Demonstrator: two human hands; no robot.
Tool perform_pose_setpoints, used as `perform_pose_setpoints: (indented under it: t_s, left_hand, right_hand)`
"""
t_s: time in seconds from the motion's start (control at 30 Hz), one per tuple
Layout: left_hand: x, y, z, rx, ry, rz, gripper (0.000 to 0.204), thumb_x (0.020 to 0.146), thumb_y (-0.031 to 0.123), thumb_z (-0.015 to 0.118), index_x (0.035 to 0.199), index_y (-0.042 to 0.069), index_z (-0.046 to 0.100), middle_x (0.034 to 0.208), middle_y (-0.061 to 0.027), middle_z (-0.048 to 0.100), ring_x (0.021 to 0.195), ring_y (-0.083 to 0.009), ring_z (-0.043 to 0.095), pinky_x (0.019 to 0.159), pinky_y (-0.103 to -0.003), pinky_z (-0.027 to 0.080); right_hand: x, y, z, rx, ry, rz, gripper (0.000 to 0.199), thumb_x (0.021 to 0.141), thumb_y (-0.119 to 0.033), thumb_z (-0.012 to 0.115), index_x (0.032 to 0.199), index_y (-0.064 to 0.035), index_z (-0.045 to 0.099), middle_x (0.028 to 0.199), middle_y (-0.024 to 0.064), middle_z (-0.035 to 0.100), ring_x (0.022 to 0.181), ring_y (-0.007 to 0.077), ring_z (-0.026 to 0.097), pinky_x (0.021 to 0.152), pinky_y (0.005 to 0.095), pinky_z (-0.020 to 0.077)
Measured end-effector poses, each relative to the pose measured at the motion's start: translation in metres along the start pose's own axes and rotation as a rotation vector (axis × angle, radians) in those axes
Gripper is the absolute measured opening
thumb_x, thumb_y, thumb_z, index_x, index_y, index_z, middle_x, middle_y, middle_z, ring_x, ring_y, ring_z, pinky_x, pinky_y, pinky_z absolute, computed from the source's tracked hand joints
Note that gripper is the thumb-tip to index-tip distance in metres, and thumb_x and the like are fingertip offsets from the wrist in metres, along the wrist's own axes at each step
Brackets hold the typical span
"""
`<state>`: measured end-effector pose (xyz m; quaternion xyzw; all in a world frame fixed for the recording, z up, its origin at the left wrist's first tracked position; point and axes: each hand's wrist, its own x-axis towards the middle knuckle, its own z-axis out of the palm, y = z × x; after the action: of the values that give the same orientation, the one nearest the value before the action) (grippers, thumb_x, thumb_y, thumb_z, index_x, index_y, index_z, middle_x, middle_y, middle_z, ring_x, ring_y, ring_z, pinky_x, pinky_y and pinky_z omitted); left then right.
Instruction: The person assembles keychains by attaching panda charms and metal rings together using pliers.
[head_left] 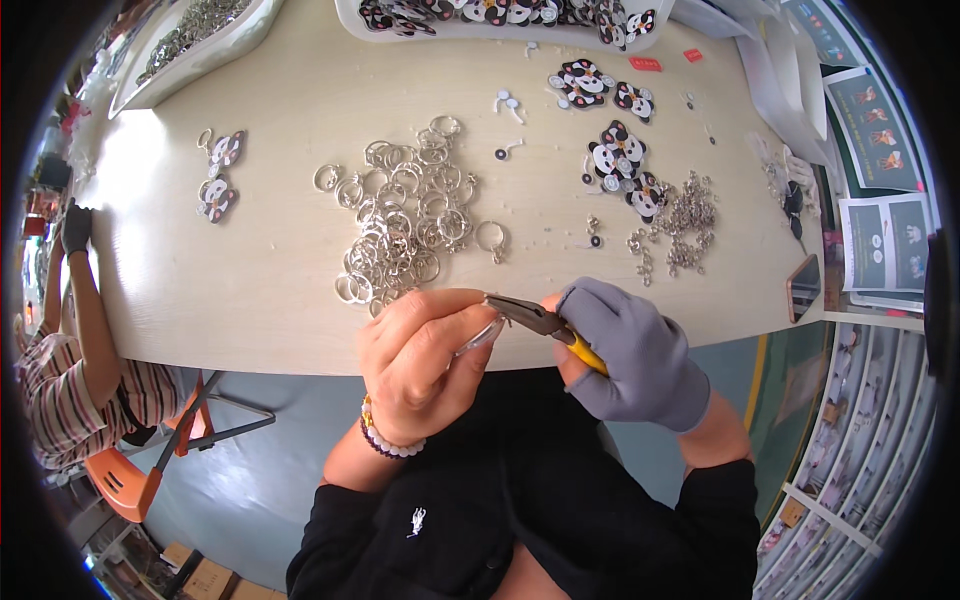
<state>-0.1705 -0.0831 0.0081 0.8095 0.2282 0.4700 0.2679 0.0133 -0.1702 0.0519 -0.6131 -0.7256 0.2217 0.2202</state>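
While gripping in the right hand (630, 345), partly covered by a grey fabric glove (660, 372), yellow-handled pliers (537, 319) with dark metal jaws, pinches in the bare left hand (428, 347) a small, clear, shiny piece (480, 337), kind unclear. Shows both between the two hands at the near edge of the pale wood-toned table (260, 300), with plier tips right at the left hand; contents of the jaws too small to tell. Includes, beyond the left hand, a heap of silver-coloured metal rings (400, 215) and, just right of it, a single such ring (492, 250). Lists, farther right, flat black-and-white panda-shaped charms (617, 153) near a smaller heap of tiny silver-coloured metal parts (690, 225). Adds, along the far edge, a white plastic tray (460, 38) holding more charms.
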Motion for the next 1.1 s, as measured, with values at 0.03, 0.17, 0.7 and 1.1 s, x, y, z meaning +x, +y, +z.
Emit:
perform_pose_setpoints:
  t_s: [0.03,0.17,0.7,1.1]
  left_hand:
    - [0.001,0.002,0.001,-0.027,0.002,-0.003,0.024,0.065,-0.004,0.067,0.088,0.002,0.064,0.084,-0.0097,0.065,0.062,-0.0198,0.06,0.054,-0.028,0.046]
    - [-0.002,0.005,-0.002,-0.026,-0.009,-0.08,0.024,0.068,-0.007,0.065,0.09,0.002,0.065,0.084,-0.0105,0.065,0.067,-0.0213,0.061,0.058,-0.028,0.048]
    - [0.058,-0.125,-0.123,1.354,-0.308,-0.266,0.053,0.094,0.041,0.049,0.139,0.015,0.039,0.14,-0.0178,0.04,0.116,-0.031,0.053,0.097,-0.051,0.036]
    - [0.121,-0.033,0.121,0.448,-0.7,0.168,0.042,0.081,0.033,0.065,0.105,0.0,0.056,0.103,-0.0164,0.055,0.099,-0.0301,0.055,0.082,-0.038,0.047]
  right_hand:
    - [-0.001,0.002,-0.001,0.205,0.025,0.009,0.035,0.072,-0.007,0.062,0.104,0.0033,0.053,0.087,0.0134,0.054,0.067,0.026,0.055,0.066,0.0327,0.0492]
    - [-0.016,0.013,-0.007,0.4,0.282,0.145,0.021,0.083,-0.002,0.054,0.103,0.0056,0.051,0.092,0.0139,0.055,0.071,0.0214,0.057,0.071,0.0281,0.0466]
    - [-0.048,0.054,-0.007,-0.29,0.283,0.512,0.02,0.079,-0.017,0.067,0.092,-0.0059,0.056,0.084,0.011,0.058,0.079,0.0293,0.06,0.068,0.0392,0.0484]
    - [-0.061,0.055,-0.006,-0.2,0.346,0.456,0.022,0.071,-0.012,0.069,0.086,-0.0056,0.055,0.081,0.01,0.058,0.079,0.0295,0.059,0.068,0.0396,0.0487]
